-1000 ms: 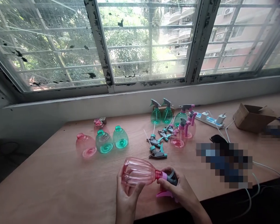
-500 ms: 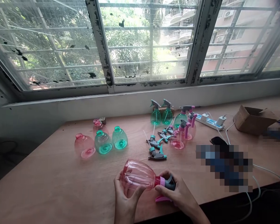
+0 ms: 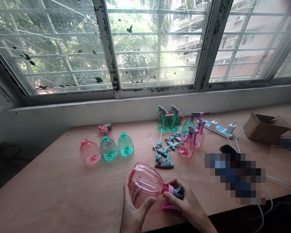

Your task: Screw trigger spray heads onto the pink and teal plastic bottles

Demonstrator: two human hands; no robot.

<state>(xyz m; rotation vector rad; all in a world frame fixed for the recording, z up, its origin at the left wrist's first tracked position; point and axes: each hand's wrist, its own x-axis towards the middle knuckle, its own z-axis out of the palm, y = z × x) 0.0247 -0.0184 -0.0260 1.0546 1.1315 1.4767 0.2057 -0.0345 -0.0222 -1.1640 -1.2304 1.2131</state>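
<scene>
The left hand (image 3: 134, 211) is wrapped around the belly of a clear pink ribbed plastic spray bottle (image 3: 145, 181), thumb on one side and fingers on the other. The bottle lies almost on its side just above the near edge of the light wooden tabletop (image 3: 50, 194), base towards the window. The right hand (image 3: 187, 207) is closed over the grey and pink trigger spray head (image 3: 176, 191) sitting on the bottle's neck, and the pink trigger lever pokes out below the fingers. Beyond the hands, towards the middle of the tabletop, lie a few loose teal and grey spray heads (image 3: 163, 161) with their thin dip tubes. Left of those stands a cluster of headless bottles: a pink open-necked bottle (image 3: 89, 152) and two green open-necked bottles (image 3: 108, 149) side by side, with another pink one behind them. Near the far edge stand green bottles with spray heads fitted (image 3: 168, 120), and just in front of them pink bottles with spray heads fitted (image 3: 187, 145). Further right along the far edge lies a white power strip (image 3: 217, 127) with chargers plugged in, then an open brown cardboard box (image 3: 264, 127) near the right end.
</scene>
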